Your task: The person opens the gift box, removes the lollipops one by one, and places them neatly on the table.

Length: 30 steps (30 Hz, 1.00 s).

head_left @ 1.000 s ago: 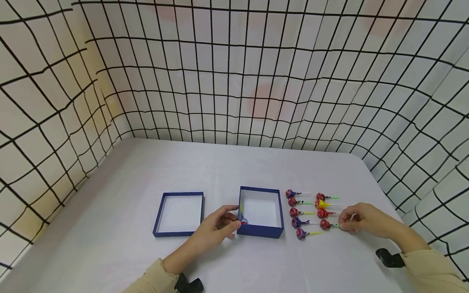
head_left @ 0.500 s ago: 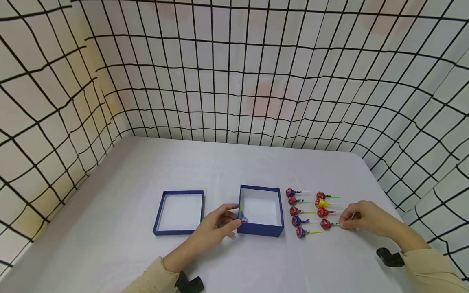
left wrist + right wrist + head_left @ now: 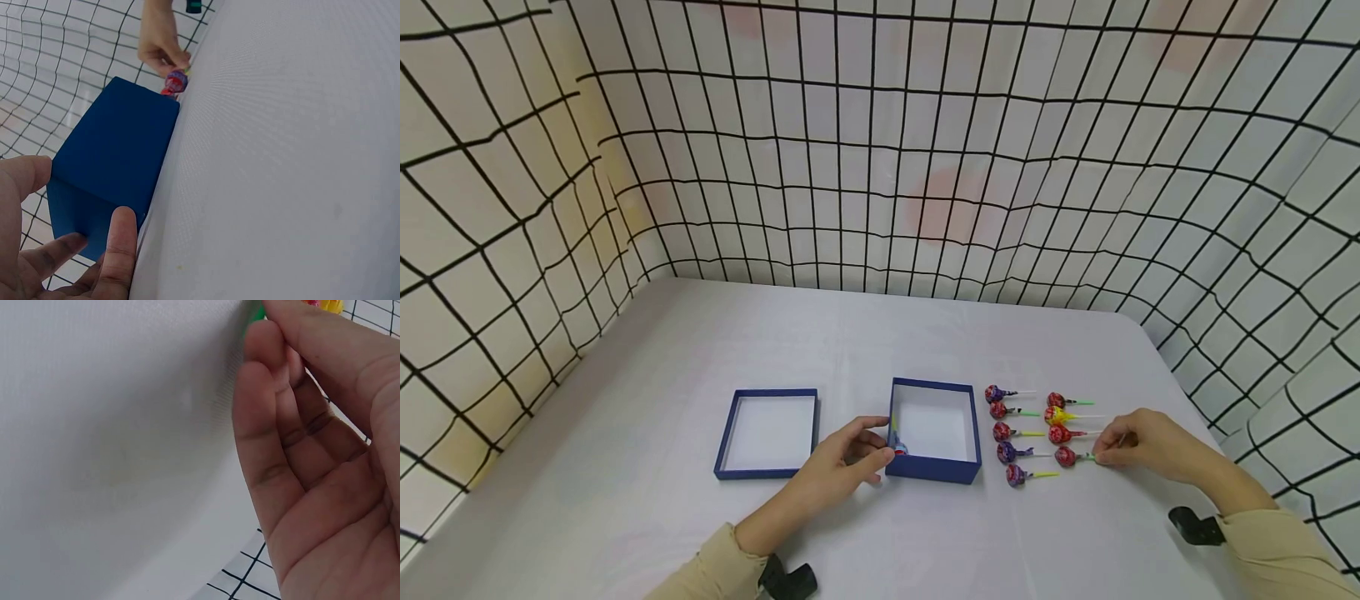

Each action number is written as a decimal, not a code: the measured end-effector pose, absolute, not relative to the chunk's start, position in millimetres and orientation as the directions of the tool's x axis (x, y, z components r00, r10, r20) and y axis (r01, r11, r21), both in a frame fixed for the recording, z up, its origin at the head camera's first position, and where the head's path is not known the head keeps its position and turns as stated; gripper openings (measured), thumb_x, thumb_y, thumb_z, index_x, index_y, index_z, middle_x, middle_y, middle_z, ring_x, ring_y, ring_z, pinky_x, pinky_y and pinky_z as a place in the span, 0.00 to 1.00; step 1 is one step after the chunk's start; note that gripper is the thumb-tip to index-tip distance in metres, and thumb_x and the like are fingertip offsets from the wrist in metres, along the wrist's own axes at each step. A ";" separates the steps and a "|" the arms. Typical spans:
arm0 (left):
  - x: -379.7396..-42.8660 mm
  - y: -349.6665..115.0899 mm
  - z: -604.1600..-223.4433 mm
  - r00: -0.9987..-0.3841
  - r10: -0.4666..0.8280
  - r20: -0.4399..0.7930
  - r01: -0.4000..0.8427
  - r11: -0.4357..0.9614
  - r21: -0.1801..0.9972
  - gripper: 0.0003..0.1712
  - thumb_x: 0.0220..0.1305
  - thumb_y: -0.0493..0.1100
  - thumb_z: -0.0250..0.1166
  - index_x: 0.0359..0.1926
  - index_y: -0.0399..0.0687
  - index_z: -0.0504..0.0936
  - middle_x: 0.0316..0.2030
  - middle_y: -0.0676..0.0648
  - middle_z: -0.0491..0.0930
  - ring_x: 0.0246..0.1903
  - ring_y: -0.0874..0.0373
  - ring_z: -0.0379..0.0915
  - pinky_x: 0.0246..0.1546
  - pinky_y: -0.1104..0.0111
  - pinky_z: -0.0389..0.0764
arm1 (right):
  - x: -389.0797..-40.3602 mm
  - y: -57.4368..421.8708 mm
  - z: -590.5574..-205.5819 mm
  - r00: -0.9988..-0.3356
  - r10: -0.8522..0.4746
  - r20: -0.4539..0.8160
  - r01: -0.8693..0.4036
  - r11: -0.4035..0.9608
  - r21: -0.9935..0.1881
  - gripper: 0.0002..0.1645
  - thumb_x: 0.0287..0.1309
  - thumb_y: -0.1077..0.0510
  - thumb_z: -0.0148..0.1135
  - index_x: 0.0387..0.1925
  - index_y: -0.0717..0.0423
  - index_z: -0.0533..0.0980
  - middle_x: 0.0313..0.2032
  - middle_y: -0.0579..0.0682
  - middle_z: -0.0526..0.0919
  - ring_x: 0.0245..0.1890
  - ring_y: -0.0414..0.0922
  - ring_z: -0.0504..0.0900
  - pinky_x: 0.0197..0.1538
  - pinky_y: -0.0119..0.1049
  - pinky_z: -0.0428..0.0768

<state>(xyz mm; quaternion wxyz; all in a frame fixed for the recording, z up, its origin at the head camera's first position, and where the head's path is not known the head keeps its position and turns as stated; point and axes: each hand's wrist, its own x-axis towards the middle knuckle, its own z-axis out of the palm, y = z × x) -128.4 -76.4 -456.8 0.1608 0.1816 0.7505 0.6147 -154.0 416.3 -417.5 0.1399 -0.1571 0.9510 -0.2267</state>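
My left hand [image 3: 838, 462] rests its spread fingertips against the left side of a deep blue box [image 3: 934, 472] with a white inside. In the left wrist view, fingers [image 3: 123, 234] touch the blue wall [image 3: 119, 137]. One lollipop [image 3: 900, 448] lies inside, along the box's left wall. My right hand [image 3: 1142, 446] pinches the green stick of a red-wrapped lollipop [image 3: 1065, 457] at the front of the right-hand column. Thumb and forefinger meet on that green stick [image 3: 253, 315] in the right wrist view, low over the white surface.
Several wrapped lollipops form two columns right of the box, among them a purple one [image 3: 1006, 452] and a yellow one [image 3: 1056, 416]. A shallow blue lid [image 3: 766, 476] lies inside-up at the left. Black wire grid [image 3: 880, 175] over white sheeting surrounds the white table [image 3: 820, 333].
The pinched lollipop has shifted very slightly at the right hand's fingertips. Both hands otherwise keep their places, and the box stays put.
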 end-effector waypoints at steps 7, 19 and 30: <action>-128.3 -74.6 -457.1 -0.886 0.464 -0.011 0.082 0.180 0.980 0.31 0.79 0.46 0.66 0.76 0.39 0.71 0.56 0.35 0.83 0.42 0.51 0.88 0.43 0.71 0.86 | -152.2 416.0 -409.5 -0.915 -0.326 -0.237 -0.184 0.862 -0.473 0.06 0.64 0.52 0.77 0.38 0.49 0.88 0.36 0.42 0.89 0.32 0.29 0.75 0.35 0.28 0.78; -128.3 -75.9 -457.7 -0.885 0.466 -0.011 0.083 0.179 0.980 0.32 0.79 0.46 0.65 0.76 0.39 0.70 0.56 0.36 0.83 0.44 0.50 0.87 0.43 0.71 0.88 | -163.3 378.3 -367.5 -0.902 -0.383 -0.198 -0.237 0.824 -0.515 0.08 0.67 0.55 0.74 0.43 0.55 0.88 0.33 0.46 0.89 0.30 0.38 0.81 0.34 0.31 0.83; -128.3 -76.0 -457.4 -0.884 0.468 -0.010 0.078 0.168 0.983 0.31 0.79 0.46 0.65 0.75 0.39 0.71 0.55 0.36 0.84 0.43 0.51 0.87 0.42 0.71 0.88 | -194.0 277.4 -331.5 -0.838 -0.502 -0.215 -0.340 0.788 -0.514 0.07 0.69 0.55 0.73 0.46 0.51 0.89 0.34 0.44 0.88 0.35 0.43 0.81 0.38 0.30 0.84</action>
